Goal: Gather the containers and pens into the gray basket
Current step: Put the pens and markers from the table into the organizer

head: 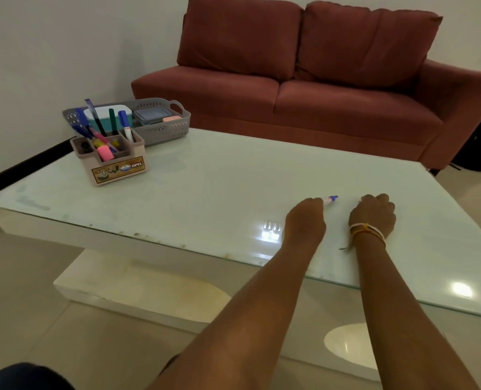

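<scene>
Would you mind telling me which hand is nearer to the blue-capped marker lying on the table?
Left. The left hand is closed on the blue-capped marker, its tip poking out; the right hand rests apart, to the marker's right.

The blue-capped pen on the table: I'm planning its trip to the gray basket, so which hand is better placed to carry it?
Left. The left hand is closed on the pen, nearer the gray basket; the right hand holds nothing visible.
</scene>
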Available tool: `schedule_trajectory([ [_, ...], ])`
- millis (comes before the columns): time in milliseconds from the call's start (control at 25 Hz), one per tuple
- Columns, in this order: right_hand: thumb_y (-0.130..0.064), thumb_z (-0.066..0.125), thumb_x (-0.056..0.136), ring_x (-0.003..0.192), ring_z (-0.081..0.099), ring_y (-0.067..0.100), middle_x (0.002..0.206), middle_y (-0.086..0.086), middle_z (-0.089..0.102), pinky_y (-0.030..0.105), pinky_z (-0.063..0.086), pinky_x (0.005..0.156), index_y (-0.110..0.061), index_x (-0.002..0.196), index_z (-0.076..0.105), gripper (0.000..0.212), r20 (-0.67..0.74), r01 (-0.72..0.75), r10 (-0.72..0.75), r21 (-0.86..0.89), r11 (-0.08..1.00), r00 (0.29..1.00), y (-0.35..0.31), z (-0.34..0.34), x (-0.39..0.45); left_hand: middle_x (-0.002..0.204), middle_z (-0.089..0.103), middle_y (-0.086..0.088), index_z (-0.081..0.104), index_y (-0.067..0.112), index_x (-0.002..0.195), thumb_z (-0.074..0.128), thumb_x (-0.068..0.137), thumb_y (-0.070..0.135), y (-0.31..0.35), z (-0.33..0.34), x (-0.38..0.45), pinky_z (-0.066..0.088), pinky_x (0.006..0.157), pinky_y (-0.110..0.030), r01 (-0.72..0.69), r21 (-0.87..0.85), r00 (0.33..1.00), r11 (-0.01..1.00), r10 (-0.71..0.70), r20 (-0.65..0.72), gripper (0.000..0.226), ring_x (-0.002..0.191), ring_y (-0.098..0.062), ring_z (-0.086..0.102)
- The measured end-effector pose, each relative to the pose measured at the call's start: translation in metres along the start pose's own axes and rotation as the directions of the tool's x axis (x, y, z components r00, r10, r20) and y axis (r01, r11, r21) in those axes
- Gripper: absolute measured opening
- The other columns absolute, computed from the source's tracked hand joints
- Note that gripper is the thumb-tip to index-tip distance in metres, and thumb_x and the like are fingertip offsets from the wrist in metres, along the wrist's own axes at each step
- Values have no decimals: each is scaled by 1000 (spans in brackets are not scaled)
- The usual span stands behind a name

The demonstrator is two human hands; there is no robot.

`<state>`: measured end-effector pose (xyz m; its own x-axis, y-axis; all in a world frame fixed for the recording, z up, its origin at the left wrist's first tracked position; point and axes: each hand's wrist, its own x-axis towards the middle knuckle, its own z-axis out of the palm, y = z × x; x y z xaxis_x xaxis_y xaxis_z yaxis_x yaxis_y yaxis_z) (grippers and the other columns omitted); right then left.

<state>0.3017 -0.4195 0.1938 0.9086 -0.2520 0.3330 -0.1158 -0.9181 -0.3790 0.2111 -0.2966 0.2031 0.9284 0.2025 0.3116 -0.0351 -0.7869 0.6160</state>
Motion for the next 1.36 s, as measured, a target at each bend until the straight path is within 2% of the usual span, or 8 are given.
schedule_trajectory([
  [200,4,42,90,109,49,41,111,24,53,45,48,79,5,100,64,25,-59,81,-76,90,993,995,-31,-7,-38,105,61,-15,58,6,110,42,79,-10,-20,-35,-28,44,75,-36,142,-121,975,982,-160,-154,39,97,-33,59],
  [360,4,43,88,107,53,38,108,22,58,41,48,79,1,101,62,23,-21,269,-268,124,955,963,-99,0,-104,119,48,-19,42,8,137,40,89,-3,-85,-101,-42,46,83,-42,185,-41,949,982,-189,-252,50,96,-39,58],
  [480,-1,51,86,96,61,34,98,17,66,36,46,77,-2,97,63,17,2,328,-370,457,827,929,-187,19,-149,125,42,-23,26,1,146,41,90,1,-162,-165,-41,49,82,-38,304,26,913,952,-283,-293,58,94,-37,59],
  [640,-2,54,89,84,67,27,85,5,63,34,56,76,-13,116,57,30,233,-67,-334,895,441,913,-281,30,-187,132,46,-22,24,9,149,39,90,1,-221,-226,-41,60,69,-41,448,-188,842,874,-483,-238,61,93,-33,64],
  [720,-2,51,93,87,69,24,93,3,59,33,59,79,-17,127,55,38,303,-169,-330,911,376,894,-307,38,-190,134,50,-17,30,12,148,39,91,0,-229,-235,-46,58,60,-32,447,-222,849,867,-489,-200,59,85,-28,65],
  [800,-1,46,95,86,70,21,100,6,59,29,60,75,-15,128,57,37,357,-249,-343,914,321,869,-327,52,-183,120,61,-18,46,9,137,42,92,6,-233,-234,-44,54,70,-34,405,-167,871,899,-435,-230,46,90,-32,65],
  [1000,-4,59,90,84,71,25,100,14,68,31,59,78,-6,106,66,18,507,-504,-235,860,79,829,-362,72,-162,87,64,-10,56,11,114,38,100,36,-246,-225,-28,45,61,-32,352,-80,877,933,-358,-321,34,78,-26,62],
  [1360,-10,69,85,82,73,30,96,15,71,33,60,82,-2,112,65,28,440,-462,-376,886,36,815,-356,68,-168,88,67,-10,58,10,114,35,102,36,-249,-223,-29,48,64,-32,304,42,914,952,-279,-294,37,71,-18,56],
])
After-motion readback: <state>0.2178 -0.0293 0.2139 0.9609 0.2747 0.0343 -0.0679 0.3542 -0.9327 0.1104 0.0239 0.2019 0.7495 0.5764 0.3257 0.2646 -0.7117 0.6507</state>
